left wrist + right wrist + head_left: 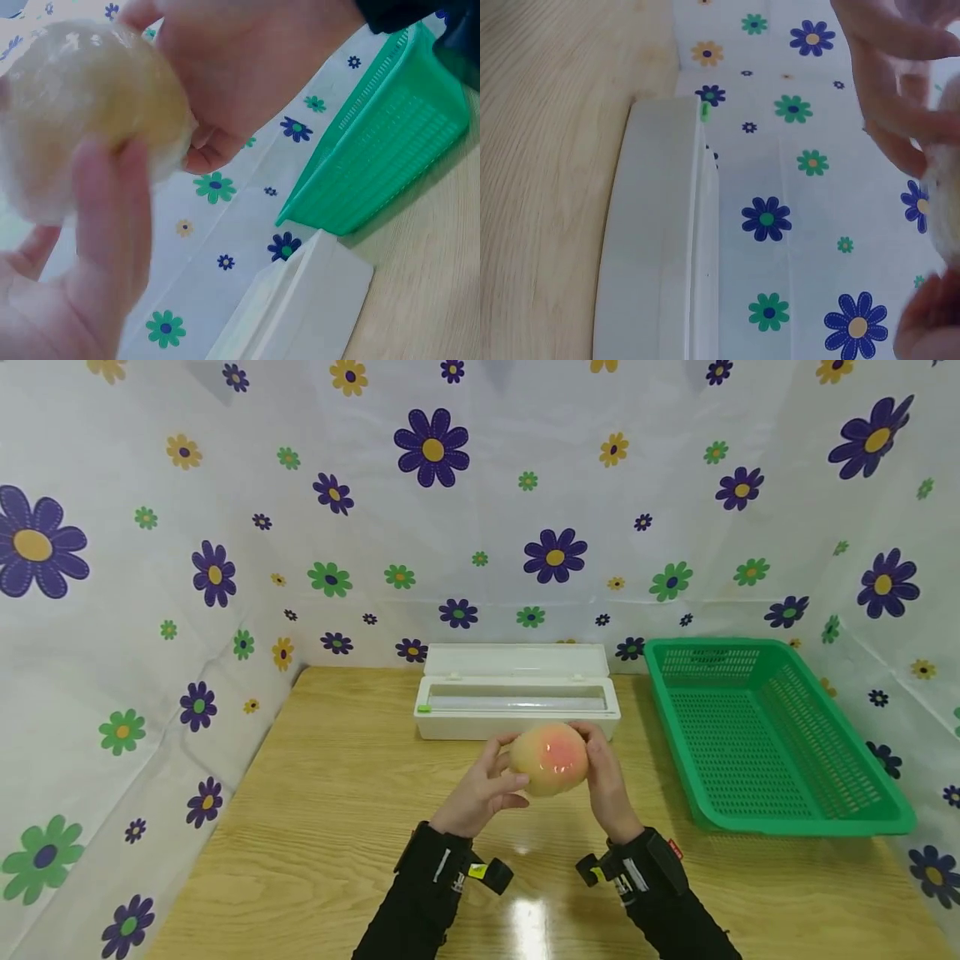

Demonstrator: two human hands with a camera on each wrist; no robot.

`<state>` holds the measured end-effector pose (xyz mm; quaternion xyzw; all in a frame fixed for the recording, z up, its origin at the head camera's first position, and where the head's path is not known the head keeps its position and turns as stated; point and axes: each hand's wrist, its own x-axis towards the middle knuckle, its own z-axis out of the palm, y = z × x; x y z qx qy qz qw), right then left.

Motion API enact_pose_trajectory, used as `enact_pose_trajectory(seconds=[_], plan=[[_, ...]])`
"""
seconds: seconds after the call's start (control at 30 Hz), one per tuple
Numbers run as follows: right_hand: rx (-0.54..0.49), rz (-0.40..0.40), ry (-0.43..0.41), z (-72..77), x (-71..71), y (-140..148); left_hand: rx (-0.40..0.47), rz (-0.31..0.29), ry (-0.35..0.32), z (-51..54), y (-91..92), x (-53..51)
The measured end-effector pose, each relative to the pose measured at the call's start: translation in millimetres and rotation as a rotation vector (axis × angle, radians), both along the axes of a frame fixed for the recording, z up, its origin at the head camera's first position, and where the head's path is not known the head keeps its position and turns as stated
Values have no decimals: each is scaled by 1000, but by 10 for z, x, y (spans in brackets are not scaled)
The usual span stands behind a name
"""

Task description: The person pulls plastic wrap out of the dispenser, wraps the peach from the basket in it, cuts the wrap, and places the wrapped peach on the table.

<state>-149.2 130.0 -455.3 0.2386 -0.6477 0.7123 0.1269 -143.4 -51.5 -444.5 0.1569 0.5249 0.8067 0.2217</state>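
A yellow-pink peach [551, 758] is held up above the wooden table, between both hands. Its surface is glossy, and in the left wrist view the peach [94, 112] seems to be covered in clear wrinkled film. My left hand [480, 792] grips it from the left, the thumb across its lower near side. On the opposite side, my right hand [609, 789] holds it with curved fingers, some of them hidden behind the fruit. Just beyond the hands stands a white cling film box [517, 725], lid raised, with a roll of film [517, 702] inside.
A green plastic basket [750, 735] stands on the right of the table [322, 827]. Behind and at the sides hangs a white cloth [465, 518] printed with flowers. The box's back edge is close to that cloth.
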Motion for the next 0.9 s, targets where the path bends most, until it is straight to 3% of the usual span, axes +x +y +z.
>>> enact_pose_trajectory(seconds=[0.13,0.27,0.4,0.53,0.6,0.67,0.9], plan=[[-68,-123,51,14,2,-109,-9,57,-9,-26,88,17],[-42,-118,127,-12,14,-213,-5,131,-10,-61,230,57],[-20,-156,238,-61,11,-255,20,203,73,-98,339,90],[-36,-179,280,-101,0,-248,22,225,137,-153,386,95],[-25,-155,245,-106,-1,-233,0,220,124,-183,383,91],[14,-152,148,-109,-2,-209,-34,217,85,-209,364,82],[244,-317,-198,-218,-58,-130,-130,248,-15,-354,254,-41]])
